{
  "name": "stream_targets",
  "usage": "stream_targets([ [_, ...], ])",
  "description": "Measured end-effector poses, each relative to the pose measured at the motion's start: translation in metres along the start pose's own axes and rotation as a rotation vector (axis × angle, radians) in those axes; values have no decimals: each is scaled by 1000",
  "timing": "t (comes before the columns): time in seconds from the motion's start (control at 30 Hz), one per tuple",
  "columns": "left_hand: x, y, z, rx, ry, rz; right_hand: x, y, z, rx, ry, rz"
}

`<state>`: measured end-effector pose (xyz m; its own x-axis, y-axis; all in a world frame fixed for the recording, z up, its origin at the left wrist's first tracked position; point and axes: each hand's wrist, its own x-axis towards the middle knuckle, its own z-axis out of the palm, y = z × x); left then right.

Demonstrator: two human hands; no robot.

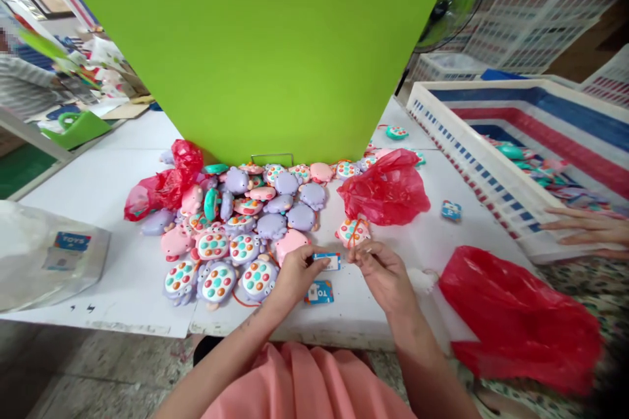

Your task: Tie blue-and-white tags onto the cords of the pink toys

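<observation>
Card (333,262), white with blue edging, pinched between thumb and fingers of left hand (298,270). Right hand (387,272): fingertips drawn into a narrow pinch at the near edge of a pink toy (352,232); can't tell what sits between them. That toy lies on the table (351,314) just beyond those fingertips, dotted face up, orange cord (357,229) across it. Second card (319,292) just on the body side of the left fingers. Toy pile (272,226) left of and beyond them. Red bag (388,190) beyond the right fingers; another red bag (521,321) off to their right. Farther right, another person's hand (587,228) at the white crate (491,183).
</observation>
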<state>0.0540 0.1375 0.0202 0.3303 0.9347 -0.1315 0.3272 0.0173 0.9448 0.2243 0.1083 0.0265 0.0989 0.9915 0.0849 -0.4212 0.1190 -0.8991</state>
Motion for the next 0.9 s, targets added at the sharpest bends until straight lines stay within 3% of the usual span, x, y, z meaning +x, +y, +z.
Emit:
stream_targets([
  [0.07,-4,-2,-1,76,-88,24,-2,1,6,-32,-25,20],
  [0.13,-7,-3,-5,247,-102,105,1,7,10,-60,-24,72],
  [0.23,-10,-6,-25,640,38,214,10,27,14,-174,27,112],
  [0.33,-10,-15,-50,987,177,137,19,48,18,-315,21,135],
  [0.47,-7,-27,-61,1097,280,15,27,66,27,-480,-97,66],
  [0.57,-3,-30,-55,984,268,27,33,72,29,-607,-123,14],
  [0.67,-1,-27,-49,734,224,114,37,72,23,-638,-149,8],
  [0.77,-3,-20,-48,341,190,178,36,65,15,-518,-169,-6],
  [0.9,-9,-10,-51,-113,50,132,32,58,10,-321,-174,-9],
])
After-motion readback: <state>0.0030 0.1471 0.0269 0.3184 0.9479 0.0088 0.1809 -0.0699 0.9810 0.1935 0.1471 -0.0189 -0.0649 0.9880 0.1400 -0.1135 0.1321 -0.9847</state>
